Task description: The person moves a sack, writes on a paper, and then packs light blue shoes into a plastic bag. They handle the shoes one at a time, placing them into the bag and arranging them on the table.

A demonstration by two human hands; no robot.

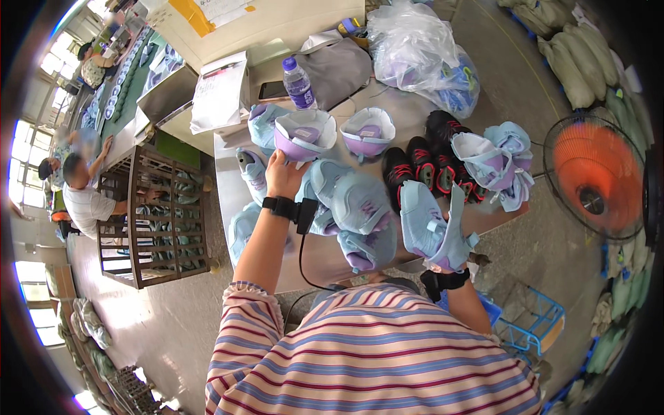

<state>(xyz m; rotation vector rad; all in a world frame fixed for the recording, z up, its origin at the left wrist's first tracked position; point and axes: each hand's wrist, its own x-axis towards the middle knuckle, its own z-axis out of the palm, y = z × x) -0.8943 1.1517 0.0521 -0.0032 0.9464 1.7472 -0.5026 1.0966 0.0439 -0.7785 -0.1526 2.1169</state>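
My left hand [283,176] reaches over the table and grips the near edge of a pale blue and lilac shoe upper [319,146]. Its fingers are partly hidden by that upper. A second light blue shoe upper [423,225] is held up at the table's front edge by my right hand, which it mostly covers; only the strapped right wrist shows well. Between my hands lies a heap of similar uppers [360,200]. Another upper [368,133] sits opening upward beyond them. Black shoes with red trim [420,160] stand to the right, beside more blue uppers [494,162].
At the table's back are a water bottle [298,84], a phone [274,90], papers [220,93], a grey bag [332,69] and a clear plastic bag [415,52]. An orange fan [591,173] stands right. Left is a slatted rack [155,214], with a person [86,197] behind.
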